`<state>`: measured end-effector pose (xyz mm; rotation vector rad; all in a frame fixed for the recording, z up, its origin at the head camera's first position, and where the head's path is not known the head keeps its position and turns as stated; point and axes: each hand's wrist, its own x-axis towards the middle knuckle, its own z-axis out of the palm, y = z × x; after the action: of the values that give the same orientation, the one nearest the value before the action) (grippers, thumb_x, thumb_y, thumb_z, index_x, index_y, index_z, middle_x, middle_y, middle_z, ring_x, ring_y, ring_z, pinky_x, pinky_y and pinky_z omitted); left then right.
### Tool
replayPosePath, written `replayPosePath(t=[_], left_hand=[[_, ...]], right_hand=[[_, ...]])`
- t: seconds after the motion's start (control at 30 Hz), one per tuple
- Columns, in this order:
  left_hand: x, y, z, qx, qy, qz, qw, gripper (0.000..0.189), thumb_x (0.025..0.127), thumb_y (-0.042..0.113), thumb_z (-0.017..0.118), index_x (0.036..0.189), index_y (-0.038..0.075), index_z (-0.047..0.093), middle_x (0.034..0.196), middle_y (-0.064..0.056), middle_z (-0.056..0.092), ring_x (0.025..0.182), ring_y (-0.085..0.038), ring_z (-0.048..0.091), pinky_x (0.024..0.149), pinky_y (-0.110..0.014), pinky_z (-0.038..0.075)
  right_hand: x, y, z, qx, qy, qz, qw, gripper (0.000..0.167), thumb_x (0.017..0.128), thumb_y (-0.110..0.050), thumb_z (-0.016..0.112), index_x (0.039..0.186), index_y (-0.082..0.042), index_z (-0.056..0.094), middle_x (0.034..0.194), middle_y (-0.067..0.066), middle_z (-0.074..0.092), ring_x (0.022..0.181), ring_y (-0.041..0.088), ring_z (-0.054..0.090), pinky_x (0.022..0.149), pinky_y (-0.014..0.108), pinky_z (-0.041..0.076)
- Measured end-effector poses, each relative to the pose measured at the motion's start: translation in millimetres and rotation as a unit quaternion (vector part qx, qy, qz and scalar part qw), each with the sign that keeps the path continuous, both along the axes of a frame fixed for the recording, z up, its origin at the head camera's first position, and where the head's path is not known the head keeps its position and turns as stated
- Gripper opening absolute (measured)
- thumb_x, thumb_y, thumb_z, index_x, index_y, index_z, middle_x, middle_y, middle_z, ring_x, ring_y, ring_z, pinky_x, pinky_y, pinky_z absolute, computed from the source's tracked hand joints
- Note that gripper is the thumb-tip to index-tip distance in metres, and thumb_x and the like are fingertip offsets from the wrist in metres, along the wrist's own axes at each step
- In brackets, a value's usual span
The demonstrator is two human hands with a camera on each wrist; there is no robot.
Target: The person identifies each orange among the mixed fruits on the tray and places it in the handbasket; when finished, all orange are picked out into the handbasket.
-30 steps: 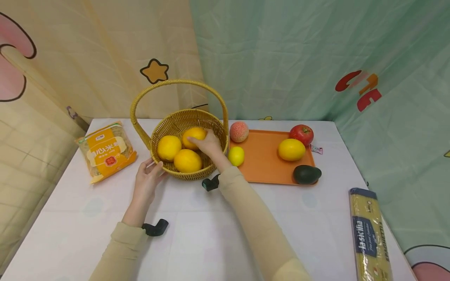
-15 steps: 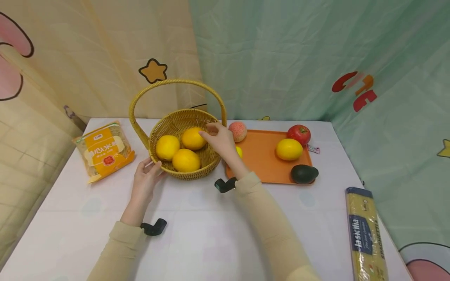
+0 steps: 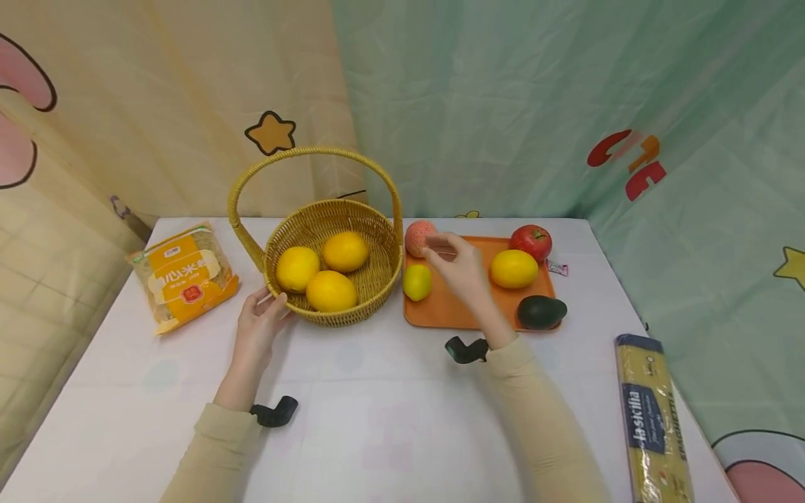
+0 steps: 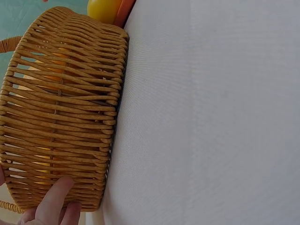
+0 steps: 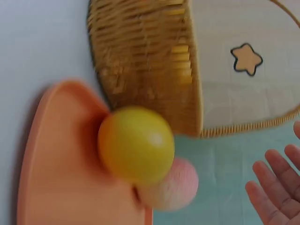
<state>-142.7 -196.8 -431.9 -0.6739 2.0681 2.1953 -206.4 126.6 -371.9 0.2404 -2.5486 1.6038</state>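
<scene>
In the head view, a packet (image 3: 650, 419) on the worktop (image 3: 377, 440) read "la sicilia" and "SPAGHETTI"; Chinese characters marked an orange bag (image 3: 185, 276). The left hand (image 3: 258, 325) gripped the near left rim of the basket (image 3: 339, 318), with three yellow fruits (image 3: 332, 291) inside. The right hand (image 3: 462, 269) hung over the tray (image 3: 449, 311), right of the basket. The left wrist view showed fingers (image 4: 54, 201) against the weave. In the right wrist view, the right hand's loose fingers (image 5: 276, 190) were apart from the basket.
</scene>
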Motion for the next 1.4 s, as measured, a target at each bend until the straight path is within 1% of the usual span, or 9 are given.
replayPosePath(t=[0.2, 0.33, 0.43, 0.57, 0.73, 1.0, 1.1, 1.27, 1.4], left_hand=[[0.5, -1.0, 1.9, 0.001, 0.004, -0.004, 1.0000, 0.064, 0.104, 0.022, 0.049, 0.156, 0.008, 0.016, 0.154, -0.020, 0.031, 0.139, -0.029, 0.042, 0.113, -0.037, 0.044], [1.0, -2.1, 3.6, -0.004, 0.002, -0.003, 1.0000, 0.065, 0.103, 0.023, 0.050, 0.157, 0.008, 0.015, 0.156, -0.020, 0.029, 0.140, -0.030, 0.041, 0.114, -0.037, 0.043], [1.0, -1.9, 4.1, -0.006, 0.001, -0.003, 1.0000, 0.066, 0.103, 0.024, 0.050, 0.157, 0.009, 0.014, 0.156, -0.020, 0.028, 0.141, -0.030, 0.040, 0.114, -0.038, 0.043], [0.9, -1.7, 3.8, -0.002, 0.000, -0.002, 1.0000, 0.065, 0.103, 0.023, 0.050, 0.157, 0.009, 0.014, 0.156, -0.020, 0.029, 0.140, -0.030, 0.041, 0.114, -0.037, 0.043], [0.9, -1.5, 3.5, 0.002, 0.002, -0.002, 1.0000, 0.065, 0.103, 0.023, 0.050, 0.156, 0.008, 0.015, 0.155, -0.020, 0.029, 0.140, -0.030, 0.041, 0.113, -0.037, 0.044], [1.3, -0.9, 2.6, 0.005, 0.005, -0.008, 0.9999, 0.066, 0.103, 0.023, 0.050, 0.157, 0.008, 0.014, 0.157, -0.021, 0.027, 0.141, -0.031, 0.040, 0.115, -0.039, 0.042], [1.4, -0.9, 2.3, 0.003, 0.004, -0.006, 1.0000, 0.066, 0.103, 0.023, 0.050, 0.156, 0.008, 0.015, 0.157, -0.021, 0.028, 0.141, -0.031, 0.041, 0.114, -0.038, 0.043], [1.5, -1.0, 1.6, 0.002, 0.003, -0.007, 1.0000, 0.064, 0.104, 0.022, 0.049, 0.156, 0.008, 0.015, 0.156, -0.020, 0.030, 0.140, -0.031, 0.041, 0.113, -0.037, 0.044], [1.2, -0.6, 1.3, 0.002, 0.004, -0.010, 0.9999, 0.064, 0.104, 0.022, 0.049, 0.156, 0.008, 0.015, 0.155, -0.020, 0.030, 0.139, -0.031, 0.042, 0.113, -0.037, 0.044]], right_hand=[[8.2, 45, -6.3, 0.033, 0.012, -0.045, 0.9984, 0.031, 0.093, -0.025, 0.069, 0.117, -0.007, 0.067, 0.117, 0.010, 0.070, 0.110, 0.025, 0.066, 0.100, 0.040, 0.056], [10.2, 67, -8.3, 0.050, 0.014, -0.056, 0.9971, 0.033, 0.093, -0.026, 0.070, 0.118, -0.005, 0.067, 0.117, 0.013, 0.070, 0.110, 0.028, 0.066, 0.101, 0.044, 0.055], [10.3, 82, -9.9, 0.067, 0.012, -0.064, 0.9956, 0.034, 0.093, -0.026, 0.070, 0.119, -0.004, 0.067, 0.117, 0.015, 0.070, 0.112, 0.031, 0.064, 0.104, 0.046, 0.052], [8.5, 102, -11.5, 0.101, -0.012, -0.077, 0.9918, 0.038, 0.094, -0.027, 0.068, 0.123, -0.004, 0.064, 0.125, 0.017, 0.065, 0.121, 0.035, 0.057, 0.112, 0.049, 0.044], [1.7, 121, -15.2, 0.137, -0.043, -0.085, 0.9860, 0.046, 0.092, -0.028, 0.070, 0.131, -0.005, 0.059, 0.138, 0.019, 0.055, 0.130, 0.037, 0.047, 0.117, 0.054, 0.036], [-6.8, 133, -24.7, 0.201, -0.074, -0.063, 0.9748, 0.071, 0.087, -0.029, 0.076, 0.144, -0.002, 0.044, 0.149, 0.023, 0.040, 0.133, 0.042, 0.035, 0.115, 0.062, 0.033], [-9.4, 135, -28.8, 0.212, -0.087, -0.064, 0.9713, 0.075, 0.086, -0.029, 0.076, 0.146, 0.000, 0.040, 0.149, 0.026, 0.036, 0.133, 0.043, 0.033, 0.114, 0.063, 0.032], [-12.2, 135, -33.0, 0.225, -0.126, -0.063, 0.9641, 0.080, 0.086, -0.027, 0.076, 0.148, 0.001, 0.034, 0.150, 0.029, 0.028, 0.131, 0.045, 0.030, 0.114, 0.065, 0.033], [-14.4, 137, -36.5, 0.234, -0.133, -0.061, 0.9612, 0.083, 0.085, -0.024, 0.077, 0.149, 0.001, 0.031, 0.150, 0.030, 0.024, 0.131, 0.046, 0.029, 0.114, 0.066, 0.032]])
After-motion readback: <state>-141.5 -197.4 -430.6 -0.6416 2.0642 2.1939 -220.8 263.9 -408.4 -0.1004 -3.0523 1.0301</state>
